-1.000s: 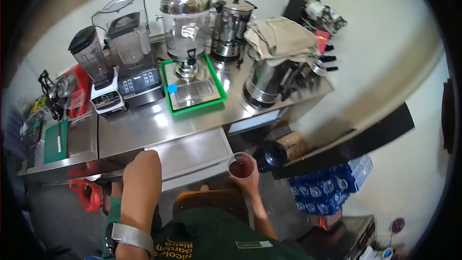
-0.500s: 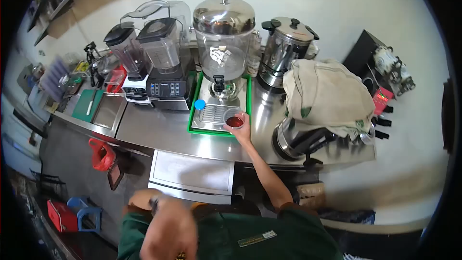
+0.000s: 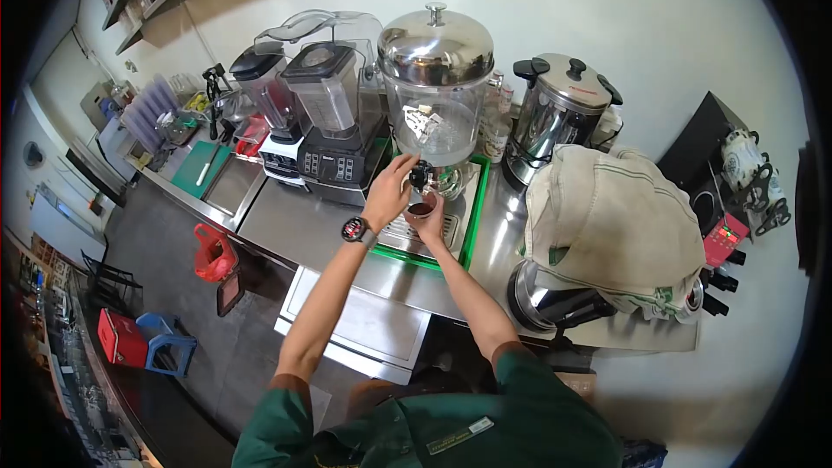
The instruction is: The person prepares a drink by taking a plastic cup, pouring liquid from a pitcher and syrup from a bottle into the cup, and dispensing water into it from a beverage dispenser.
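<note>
A glass drink dispenser (image 3: 433, 126) with a domed steel lid stands on a tray with a green rim (image 3: 473, 234). My left hand (image 3: 386, 196), a watch on its wrist, has its fingers closed at the dispenser's black tap (image 3: 422, 176). Just below the tap, my right hand (image 3: 428, 224) grips a small clear cup (image 3: 419, 210) with dark red liquid in it. The cup is above the slotted drip tray (image 3: 451, 227), close to my left fingers. My left hand covers part of the tray.
Two blenders (image 3: 329, 100) stand left of the dispenser, beyond them a green cutting board (image 3: 201, 169) with a knife. To the right are a steel urn (image 3: 563, 113) and a beige cloth (image 3: 620, 225) draped over equipment. A drawer front (image 3: 355, 321) lies below the counter edge.
My left hand has risen from near my body to the tap. The cup in my right hand is now under the tap. The camera view has shifted.
</note>
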### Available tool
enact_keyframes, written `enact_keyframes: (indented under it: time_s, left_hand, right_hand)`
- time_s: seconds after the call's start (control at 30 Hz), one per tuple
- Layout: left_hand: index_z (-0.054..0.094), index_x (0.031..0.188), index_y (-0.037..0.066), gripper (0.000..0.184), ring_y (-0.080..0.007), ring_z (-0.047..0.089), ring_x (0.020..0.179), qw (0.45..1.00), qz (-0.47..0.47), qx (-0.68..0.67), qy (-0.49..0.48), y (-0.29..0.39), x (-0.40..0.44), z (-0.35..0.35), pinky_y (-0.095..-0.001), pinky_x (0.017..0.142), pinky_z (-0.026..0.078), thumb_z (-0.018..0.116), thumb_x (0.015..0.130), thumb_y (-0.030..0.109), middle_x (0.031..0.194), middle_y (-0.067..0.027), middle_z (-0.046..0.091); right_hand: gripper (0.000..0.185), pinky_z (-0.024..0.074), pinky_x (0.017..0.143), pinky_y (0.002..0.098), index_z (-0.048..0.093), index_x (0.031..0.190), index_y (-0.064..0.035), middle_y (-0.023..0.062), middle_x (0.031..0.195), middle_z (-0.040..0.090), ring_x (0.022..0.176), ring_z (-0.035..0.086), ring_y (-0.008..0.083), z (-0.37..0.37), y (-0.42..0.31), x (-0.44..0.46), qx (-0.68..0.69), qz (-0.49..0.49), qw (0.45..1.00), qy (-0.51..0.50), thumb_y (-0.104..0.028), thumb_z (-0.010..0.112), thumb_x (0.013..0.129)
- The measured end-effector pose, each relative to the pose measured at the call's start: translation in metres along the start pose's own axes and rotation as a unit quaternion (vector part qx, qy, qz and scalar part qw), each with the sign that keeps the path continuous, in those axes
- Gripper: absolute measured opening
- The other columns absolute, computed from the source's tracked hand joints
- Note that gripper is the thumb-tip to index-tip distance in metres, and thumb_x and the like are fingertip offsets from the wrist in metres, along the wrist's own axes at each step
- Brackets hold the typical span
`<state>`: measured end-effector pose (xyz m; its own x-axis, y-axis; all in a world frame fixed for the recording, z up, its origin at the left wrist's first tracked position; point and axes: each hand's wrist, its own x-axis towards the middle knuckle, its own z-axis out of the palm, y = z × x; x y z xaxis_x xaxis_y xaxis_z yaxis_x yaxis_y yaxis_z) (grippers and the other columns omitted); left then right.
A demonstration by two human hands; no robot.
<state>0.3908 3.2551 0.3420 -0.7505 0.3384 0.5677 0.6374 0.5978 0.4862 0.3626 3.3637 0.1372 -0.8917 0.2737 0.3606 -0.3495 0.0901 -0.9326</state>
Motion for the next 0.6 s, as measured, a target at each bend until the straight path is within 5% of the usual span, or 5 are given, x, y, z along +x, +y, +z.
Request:
enact_keyframes:
  time_s: [0.3,0.6]
  left_hand:
    - [0.069,0.099,0.007,0.022,-0.0292,0.064,0.086,0.987,0.007,0.004,0.161,0.005,-0.03,0.027,-0.0371,0.074,0.052,0.064,0.08,-0.003,0.095,-0.01,0.064]
    - [0.069,0.1,0.007,0.022,-0.0283,0.064,0.084,0.991,-0.012,0.0,0.13,0.009,-0.024,0.019,-0.0366,0.072,0.052,0.063,0.081,-0.003,0.092,-0.0095,0.063]
  right_hand:
    - [0.083,0.0467,0.089,0.0376,0.039,0.122,-0.0029,0.0145,0.109,0.055,0.101,0.057,0.0254,0.0,0.001,0.003,0.019,0.042,0.999,-0.011,-0.016,0.088,0.056]
    - [0.081,0.0476,0.088,0.0377,0.04,0.121,-0.0047,0.0135,0.108,0.056,0.099,0.058,0.026,0.001,0.008,0.007,0.028,0.055,0.998,-0.024,-0.014,0.088,0.057]
